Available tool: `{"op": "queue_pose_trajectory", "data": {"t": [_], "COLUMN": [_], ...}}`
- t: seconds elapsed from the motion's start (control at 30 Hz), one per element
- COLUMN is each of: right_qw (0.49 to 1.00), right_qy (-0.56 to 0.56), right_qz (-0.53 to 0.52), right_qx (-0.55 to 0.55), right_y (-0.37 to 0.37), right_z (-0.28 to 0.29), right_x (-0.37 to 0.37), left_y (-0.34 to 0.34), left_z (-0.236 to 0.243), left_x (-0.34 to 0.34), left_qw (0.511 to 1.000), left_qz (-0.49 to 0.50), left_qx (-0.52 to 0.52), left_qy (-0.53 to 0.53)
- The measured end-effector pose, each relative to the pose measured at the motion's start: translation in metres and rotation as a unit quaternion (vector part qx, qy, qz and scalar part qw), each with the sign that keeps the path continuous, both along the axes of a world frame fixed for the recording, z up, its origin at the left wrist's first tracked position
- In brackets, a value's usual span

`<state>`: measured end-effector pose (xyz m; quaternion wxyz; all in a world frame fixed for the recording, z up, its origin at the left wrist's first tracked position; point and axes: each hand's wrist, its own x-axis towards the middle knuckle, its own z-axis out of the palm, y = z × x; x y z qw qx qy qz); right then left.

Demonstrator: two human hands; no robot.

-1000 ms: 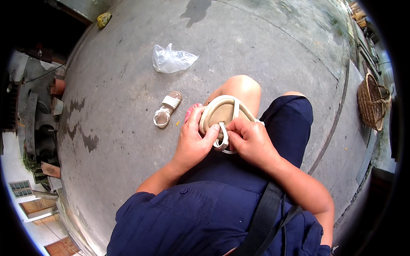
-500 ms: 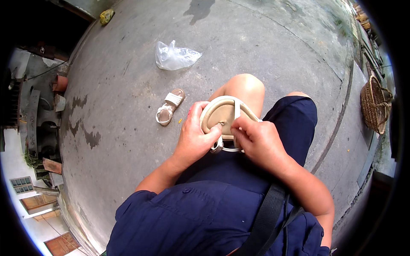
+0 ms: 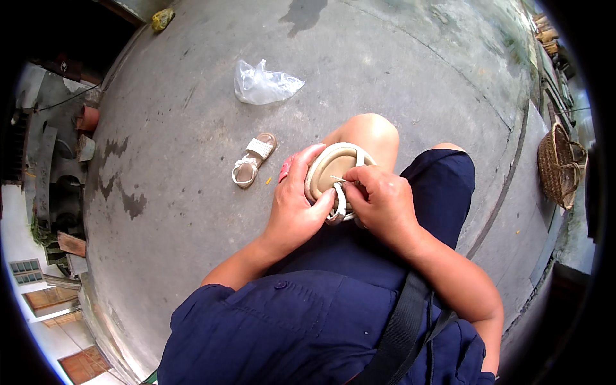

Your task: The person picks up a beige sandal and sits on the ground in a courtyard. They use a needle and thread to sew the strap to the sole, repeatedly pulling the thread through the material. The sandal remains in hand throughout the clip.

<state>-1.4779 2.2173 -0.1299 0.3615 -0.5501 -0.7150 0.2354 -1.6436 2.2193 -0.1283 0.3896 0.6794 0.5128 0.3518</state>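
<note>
A sandal point(image 3: 330, 169) with white straps and a beige insole rests over my lap. My left hand point(image 3: 294, 196) is closed around its left side, the thumb by a loose white strap point(image 3: 340, 200). Something red and white point(image 3: 285, 169), too small to name, shows beside the left fingers. My right hand point(image 3: 384, 197) pinches at the upper end of that strap, and a thin pale sliver point(image 3: 337, 178) sticks out from its fingertips over the insole. The right fingers hide part of the sandal. A matching sandal point(image 3: 255, 158) lies on the ground to the left.
A clear plastic bag point(image 3: 264, 83) lies on the concrete ground ahead. At the right stands a woven basket point(image 3: 557, 163) with handles. A yellow bundle point(image 3: 162, 20) sits far left, and a reddish pot point(image 3: 88, 119) stands by the left edge.
My right hand has moved slightly left and now pinches at the loose strap's end, which has been raised over the insole. The left hand still holds the sandal, now tilted a little differently.
</note>
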Motion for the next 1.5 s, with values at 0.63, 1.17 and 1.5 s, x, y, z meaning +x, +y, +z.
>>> {"op": "queue_pose_trajectory", "data": {"t": [0.63, 1.17, 1.5], "right_qw": [0.968, 0.969, 0.975], "right_qy": [-0.132, 0.247, 0.217], "right_qz": [0.055, -0.013, -0.035], "right_qx": [0.207, -0.014, 0.041], "right_y": [0.017, -0.009, -0.059], "right_z": [0.003, 0.123, 0.167], "right_x": [-0.004, 0.065, 0.09], "left_y": [0.003, 0.034, 0.081], "left_z": [-0.002, 0.111, 0.204], "left_x": [0.003, -0.029, 0.028], "left_qw": [0.969, 0.96, 0.878], "left_qz": [0.009, -0.072, -0.437], "left_qx": [-0.081, -0.011, -0.166], "left_qy": [-0.233, -0.269, 0.108]}}
